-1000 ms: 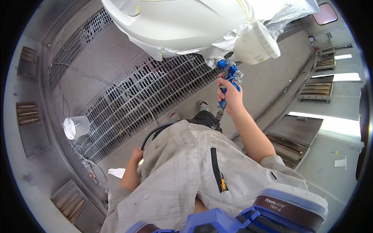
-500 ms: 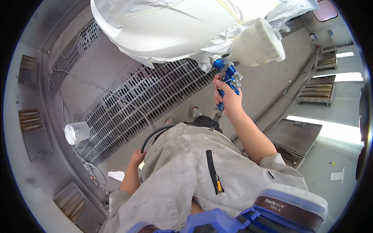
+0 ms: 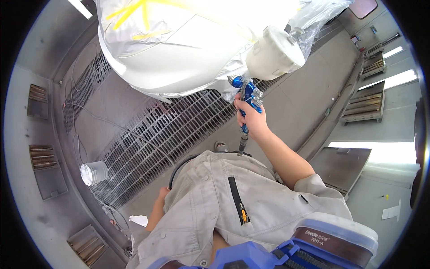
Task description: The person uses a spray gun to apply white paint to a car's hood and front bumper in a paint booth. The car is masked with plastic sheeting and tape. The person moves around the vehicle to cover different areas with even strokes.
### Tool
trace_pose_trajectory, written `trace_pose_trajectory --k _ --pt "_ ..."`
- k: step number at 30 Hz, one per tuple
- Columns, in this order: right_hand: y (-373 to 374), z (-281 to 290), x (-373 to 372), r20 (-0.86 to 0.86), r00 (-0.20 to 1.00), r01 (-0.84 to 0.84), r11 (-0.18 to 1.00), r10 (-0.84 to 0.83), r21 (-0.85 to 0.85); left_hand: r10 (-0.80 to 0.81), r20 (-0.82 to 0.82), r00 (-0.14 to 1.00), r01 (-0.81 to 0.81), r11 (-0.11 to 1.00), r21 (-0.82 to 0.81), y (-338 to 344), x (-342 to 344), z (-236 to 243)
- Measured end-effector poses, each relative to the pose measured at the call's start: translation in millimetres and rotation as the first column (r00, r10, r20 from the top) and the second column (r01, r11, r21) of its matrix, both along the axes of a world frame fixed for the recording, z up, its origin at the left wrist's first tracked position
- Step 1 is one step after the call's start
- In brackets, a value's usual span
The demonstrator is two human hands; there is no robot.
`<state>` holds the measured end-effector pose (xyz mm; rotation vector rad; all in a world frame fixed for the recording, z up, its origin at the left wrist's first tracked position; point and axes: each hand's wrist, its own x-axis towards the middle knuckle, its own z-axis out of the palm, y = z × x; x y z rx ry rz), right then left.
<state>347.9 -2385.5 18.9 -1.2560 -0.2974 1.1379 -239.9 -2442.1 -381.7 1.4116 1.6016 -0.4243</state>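
Observation:
My right hand is wrapped round the grip of a blue spray gun. A large whitish paint cup sits on the gun and leans to the right. The gun's silver nozzle end points left, close to the edge of a white vehicle body panel. Low at my left side, my left hand grips a black hose, its fingers partly hidden by my grey work jacket. Beneath the gun, a fitting joins its handle. White masking sheet and yellow tape cover the panel's upper part.
Metal floor grating runs under the panel. A white bucket stands at left, near a thin cable on the floor. Clear plastic film hangs at the panel's right. Louvred vents line the walls.
The spray gun has shifted left and slightly down in the picture, still in my right hand. The view has moved, so more yellow tape shows. My left hand keeps the hose.

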Motion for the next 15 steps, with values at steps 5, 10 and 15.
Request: trace_pose_trajectory --k 5,10,15 --pt "-7 -3 27 0.006 1.000 -0.005 1.000 0.005 -0.002 -0.023 -0.048 0.999 0.024 1.000 0.010 -13 27 -1" --pt "-12 -4 45 -0.014 1.000 -0.001 1.000 0.000 -0.007 -0.047 -0.008 0.999 0.047 0.999 0.019 -33 42 -3" --pt "-10 -5 55 -0.003 1.000 -0.029 0.999 0.029 0.015 0.064 -0.011 0.998 -0.064 0.996 -0.054 -39 55 13"
